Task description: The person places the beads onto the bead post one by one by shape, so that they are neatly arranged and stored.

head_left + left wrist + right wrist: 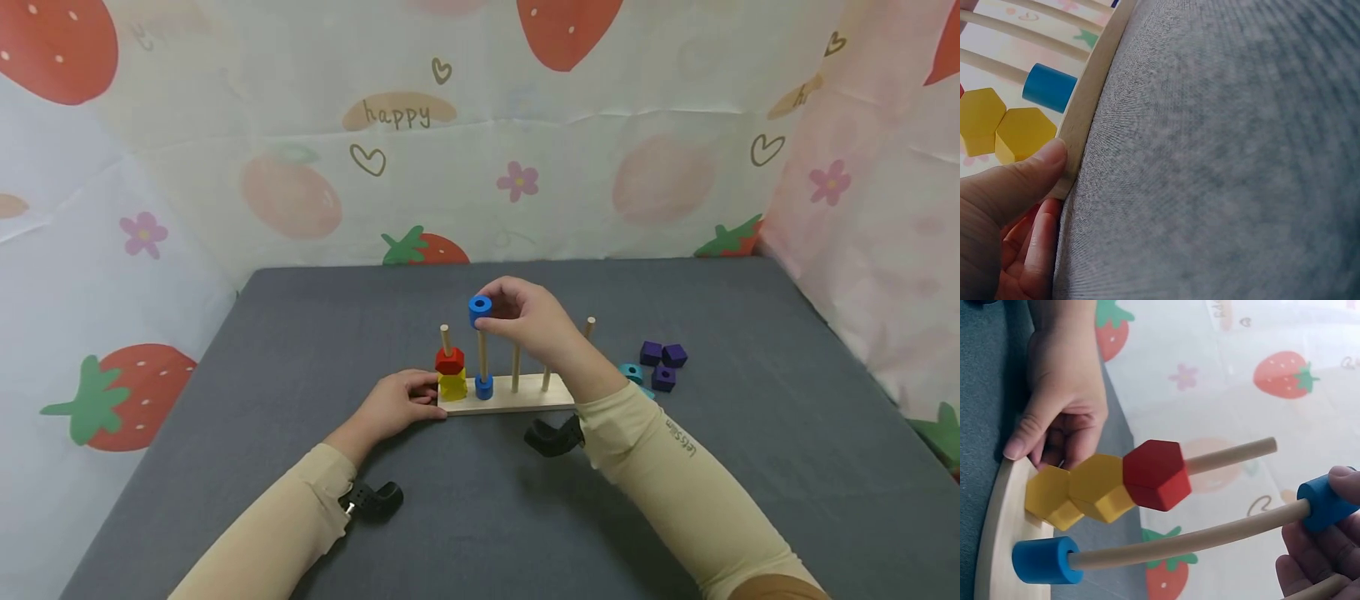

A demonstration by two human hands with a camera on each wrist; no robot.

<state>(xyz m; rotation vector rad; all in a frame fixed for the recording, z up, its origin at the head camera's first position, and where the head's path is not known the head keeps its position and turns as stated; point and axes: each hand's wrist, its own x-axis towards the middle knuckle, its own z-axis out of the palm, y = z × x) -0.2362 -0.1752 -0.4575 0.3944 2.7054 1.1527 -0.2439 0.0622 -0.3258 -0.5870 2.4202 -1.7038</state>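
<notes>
A blue cylinder bead (480, 310) is pinched by my right hand (534, 321) at the top of the second peg (483, 357). In the right wrist view that held bead (1322, 503) sits at the peg's tip. Lower on the same peg, another blue bead (483, 387) rests on the wooden base (517, 404). The first peg carries two yellow hexagonal beads (452, 387) with a red one (450, 361) above. My left hand (401, 402) grips the base's left end, its thumb on the front edge and its fingers behind.
Several purple cubes (663, 378) lie on the grey cloth right of the base. Light blue beads (632, 372) sit beside them, partly hidden by my right forearm. More bare pegs (516, 367) stand to the right on the base. A patterned curtain (562, 208) hangs behind the table.
</notes>
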